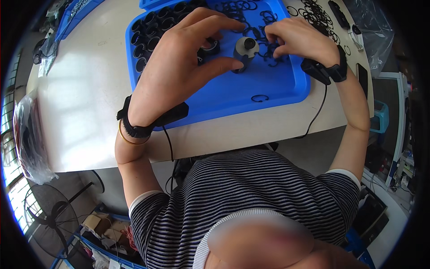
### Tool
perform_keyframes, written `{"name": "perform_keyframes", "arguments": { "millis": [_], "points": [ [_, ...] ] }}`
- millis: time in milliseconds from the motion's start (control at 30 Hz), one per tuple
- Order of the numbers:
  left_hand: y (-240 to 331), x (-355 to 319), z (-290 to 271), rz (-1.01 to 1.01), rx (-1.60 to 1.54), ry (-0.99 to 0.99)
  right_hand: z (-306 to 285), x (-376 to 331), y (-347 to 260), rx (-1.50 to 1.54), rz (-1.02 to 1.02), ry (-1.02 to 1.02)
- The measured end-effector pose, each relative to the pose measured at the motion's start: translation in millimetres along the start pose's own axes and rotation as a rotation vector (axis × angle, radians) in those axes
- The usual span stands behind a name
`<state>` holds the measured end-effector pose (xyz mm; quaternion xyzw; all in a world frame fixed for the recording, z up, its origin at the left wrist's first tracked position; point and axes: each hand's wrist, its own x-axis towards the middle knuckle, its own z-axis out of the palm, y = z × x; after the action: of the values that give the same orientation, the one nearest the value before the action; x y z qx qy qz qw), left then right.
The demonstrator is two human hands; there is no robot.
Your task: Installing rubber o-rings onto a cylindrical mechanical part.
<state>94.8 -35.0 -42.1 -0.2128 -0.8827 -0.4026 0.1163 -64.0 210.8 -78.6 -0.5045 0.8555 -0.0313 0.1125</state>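
A grey cylindrical block with a black knob on top [247,46] stands upright in a blue tray [215,110]. My left hand [179,58] arches over the tray beside it, thumb and index finger wide apart. The thumb tip overlaps the block's near side; whether it touches, I cannot tell. Over the tray's right part, my right hand [300,39] has its fingers curled in above loose black open rings [268,58]. Anything between those fingertips is too small to make out. One more black ring [260,98] lies alone near the tray's front edge.
Several black cup-like parts [152,42] fill the tray's left side, partly behind my left hand. More black rings [316,15] are heaped on the table right of the tray. A phone-like black slab [362,78] lies at the table's right edge. Cables hang from both wrist straps.
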Motion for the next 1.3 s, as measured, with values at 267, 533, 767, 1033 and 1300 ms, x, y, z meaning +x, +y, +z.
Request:
{"name": "perform_keyframes", "arguments": {
  "millis": [267, 533, 767, 1033, 1300],
  "points": [
    [0, 1, -3, 0.028, 0.019, -0.018, 11, 2, -8, 0.028, 0.072, -0.101],
    [-2, 0, -2, 0.025, -0.011, -0.009, -15, -1, 0, 0.186, 0.032, -0.122],
    [-4, 1, -7, -0.070, -0.133, 0.023, -62, -17, -17, 0.639, 0.065, 0.171],
    [-7, 4, -8, -0.144, -0.380, 0.068, -58, -19, -39, 0.972, -0.097, 0.327],
    [-8, 3, -6, -0.123, -0.412, 0.064, -51, -13, -54, 1.115, -0.158, 0.306]
  ]
}}
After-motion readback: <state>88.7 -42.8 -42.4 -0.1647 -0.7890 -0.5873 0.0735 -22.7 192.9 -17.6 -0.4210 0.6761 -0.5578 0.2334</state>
